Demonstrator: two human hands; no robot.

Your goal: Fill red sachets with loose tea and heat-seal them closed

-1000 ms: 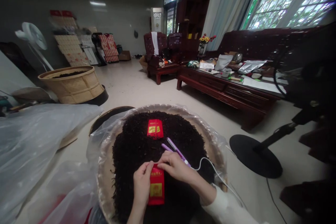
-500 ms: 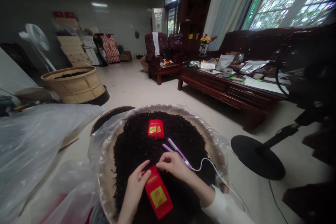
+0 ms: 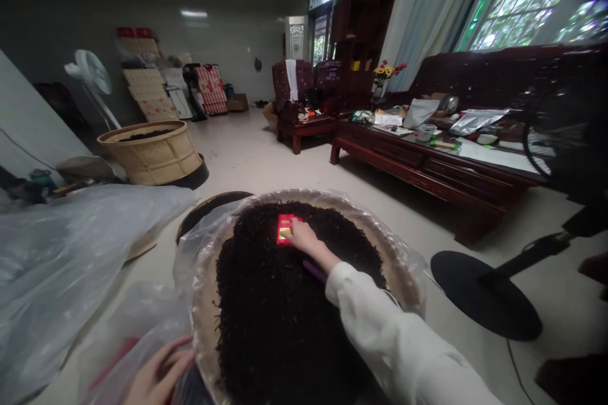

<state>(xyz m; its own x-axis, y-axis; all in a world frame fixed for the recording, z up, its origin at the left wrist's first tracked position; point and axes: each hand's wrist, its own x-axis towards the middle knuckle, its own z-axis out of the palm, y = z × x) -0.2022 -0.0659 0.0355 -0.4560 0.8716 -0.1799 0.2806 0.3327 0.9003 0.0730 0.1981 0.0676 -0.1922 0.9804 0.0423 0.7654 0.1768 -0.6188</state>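
A wide round basket (image 3: pixel 202 304) lined with clear plastic holds a heap of dark loose tea leaves (image 3: pixel 270 316). A small red packet (image 3: pixel 284 228) lies on the far part of the heap. My right hand (image 3: pixel 303 238) reaches out over the leaves, its fingers curled against the packet's right edge. A purple clamp-like tool (image 3: pixel 314 271) shows just under my white sleeve, mostly hidden. My left hand (image 3: pixel 159 372) is low at the left, beside the basket, fingers stretched out over a clear plastic bag (image 3: pixel 123 348) with something red showing through it.
A big crumpled plastic sheet (image 3: pixel 71 253) lies to the left. Behind it stand a deep woven basket (image 3: pixel 152 152) and a white fan (image 3: pixel 92 73). A black fan base (image 3: pixel 484 291) sits on the floor at right, before a long dark wooden table (image 3: pixel 427 161).
My right hand left the near packet and stretched forward to the far red packet. My left hand carried the near packet down left, off the heap; that packet is out of sight now.
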